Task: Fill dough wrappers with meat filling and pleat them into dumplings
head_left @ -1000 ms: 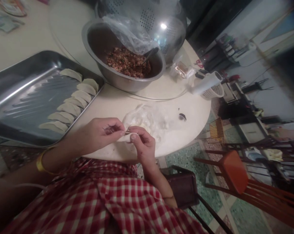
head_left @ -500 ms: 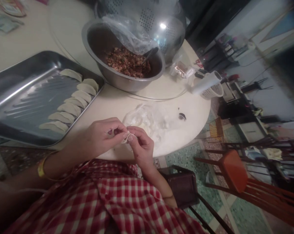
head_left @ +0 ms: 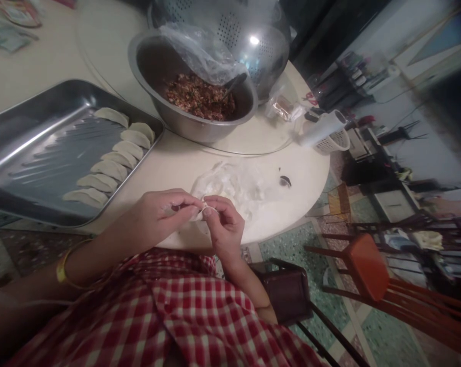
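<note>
Between my two hands is a small pale dumpling (head_left: 199, 216), held just above the front edge of the table and mostly hidden by fingers. My left hand (head_left: 159, 216) pinches its edge from the left with thumb and forefinger. From the right, my right hand (head_left: 226, 224) presses the dough between thumb and fingers. Just beyond the hands lies a crumpled clear plastic bag (head_left: 230, 181) with something whitish in it. To the left, a metal tray (head_left: 43, 148) holds several folded dumplings (head_left: 108, 169) in a row along its right side.
A steel bowl (head_left: 200, 131) of minced filling (head_left: 200, 99) stands behind the hands, a utensil handle and plastic film at its rim. Behind it is a perforated metal colander (head_left: 269, 56). A white basket (head_left: 335, 141) sits at the table's right edge. An orange chair (head_left: 366, 267) and dark stool (head_left: 287, 295) stand right.
Both hands have shifted very slightly, with the fingers still pinching the dumpling's edge. The tray and bowl stay as they were.
</note>
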`<state>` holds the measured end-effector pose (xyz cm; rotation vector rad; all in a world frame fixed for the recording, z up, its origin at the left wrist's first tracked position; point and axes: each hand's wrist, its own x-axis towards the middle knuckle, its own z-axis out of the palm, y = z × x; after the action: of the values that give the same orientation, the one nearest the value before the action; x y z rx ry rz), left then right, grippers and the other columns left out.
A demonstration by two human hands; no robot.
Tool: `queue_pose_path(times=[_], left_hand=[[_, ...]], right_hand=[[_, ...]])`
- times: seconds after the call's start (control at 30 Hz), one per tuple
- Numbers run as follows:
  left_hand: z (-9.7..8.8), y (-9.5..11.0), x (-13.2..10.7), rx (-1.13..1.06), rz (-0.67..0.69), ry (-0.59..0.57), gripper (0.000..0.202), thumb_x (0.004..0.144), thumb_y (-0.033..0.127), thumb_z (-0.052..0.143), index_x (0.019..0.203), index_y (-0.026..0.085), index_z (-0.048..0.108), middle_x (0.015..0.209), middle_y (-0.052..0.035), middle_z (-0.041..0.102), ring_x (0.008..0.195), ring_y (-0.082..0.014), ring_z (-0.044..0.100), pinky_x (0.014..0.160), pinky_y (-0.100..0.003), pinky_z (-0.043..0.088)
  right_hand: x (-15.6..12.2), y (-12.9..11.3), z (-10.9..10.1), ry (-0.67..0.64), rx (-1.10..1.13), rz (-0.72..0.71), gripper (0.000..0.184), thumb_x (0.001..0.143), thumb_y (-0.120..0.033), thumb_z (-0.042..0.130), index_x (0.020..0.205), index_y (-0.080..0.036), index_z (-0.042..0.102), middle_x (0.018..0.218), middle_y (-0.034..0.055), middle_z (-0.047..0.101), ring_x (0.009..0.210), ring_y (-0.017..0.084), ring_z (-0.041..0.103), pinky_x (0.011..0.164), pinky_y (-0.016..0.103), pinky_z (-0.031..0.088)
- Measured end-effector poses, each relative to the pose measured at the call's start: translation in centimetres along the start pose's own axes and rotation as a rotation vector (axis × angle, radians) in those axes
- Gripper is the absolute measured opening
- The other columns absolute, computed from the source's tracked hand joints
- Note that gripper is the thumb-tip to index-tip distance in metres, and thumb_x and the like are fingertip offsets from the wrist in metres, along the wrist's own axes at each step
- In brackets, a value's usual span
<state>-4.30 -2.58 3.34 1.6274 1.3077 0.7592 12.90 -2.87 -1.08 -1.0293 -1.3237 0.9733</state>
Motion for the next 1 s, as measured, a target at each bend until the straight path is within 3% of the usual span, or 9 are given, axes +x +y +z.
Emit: queue_pose_path(times=[0.23,0.4,0.53,0.83,1.0], left_hand=[[-0.5,-1.1,-0.3,0.104,-0.088,0.043,0.033,0.085,0.055,0.056,0.098,0.028,0.070,0.094,0.0018,0.075,0.083,-0.0186,0.067,0.071,-0.024,0.049],[-1.0,-1.4,-0.2,0.188,-0.152,0.033,0.031,0.084,0.055,0.056,0.090,0.029,0.072,0.079,0.0033,0.073,0.068,-0.0162,0.064,0.061,-0.024,0.045],[-1.4,-1.8,-0.2,0.175,-0.128,0.018,0.030,0.082,0.055,0.058,0.092,0.030,0.073,0.086,0.0030,0.076,0.076,-0.0178,0.067,0.065,-0.023,0.046],[-1.0,-1.4,-0.4,0.197,-0.057,0.044,0.026,0.086,0.048,0.055,0.084,0.027,0.070,0.088,0.0008,0.072,0.079,-0.0171,0.064,0.076,-0.026,0.046],[-1.0,-1.4,0.0,0.108,-0.038,-0.001,0.025,0.086,0.045,0.054,0.083,0.024,0.069,0.084,-0.0003,0.070,0.077,-0.0167,0.062,0.073,-0.025,0.048]], right_hand=[[0.0,-0.2,0.2,0.022,0.037,0.086,0.018,0.086,-0.039,0.066,0.080,-0.023,0.068,0.099,0.0052,0.072,0.097,0.017,0.068,0.088,0.037,0.056],[-0.1,-0.3,0.3,-0.005,0.124,0.175,0.017,0.085,-0.041,0.068,0.087,-0.023,0.068,0.102,0.0046,0.073,0.087,0.015,0.069,0.076,0.032,0.059],[-0.2,-0.3,0.2,-0.030,0.101,0.221,0.023,0.083,-0.043,0.070,0.094,-0.023,0.068,0.100,0.0041,0.074,0.089,0.016,0.069,0.085,0.036,0.059],[-0.2,0.3,0.6,-0.056,0.063,0.101,0.014,0.084,-0.037,0.069,0.088,-0.024,0.067,0.100,0.0042,0.072,0.097,0.017,0.068,0.091,0.037,0.057],[-0.2,0.3,0.7,-0.111,0.040,0.036,0.009,0.086,-0.032,0.068,0.092,-0.025,0.068,0.100,0.0035,0.072,0.097,0.016,0.068,0.092,0.036,0.055]])
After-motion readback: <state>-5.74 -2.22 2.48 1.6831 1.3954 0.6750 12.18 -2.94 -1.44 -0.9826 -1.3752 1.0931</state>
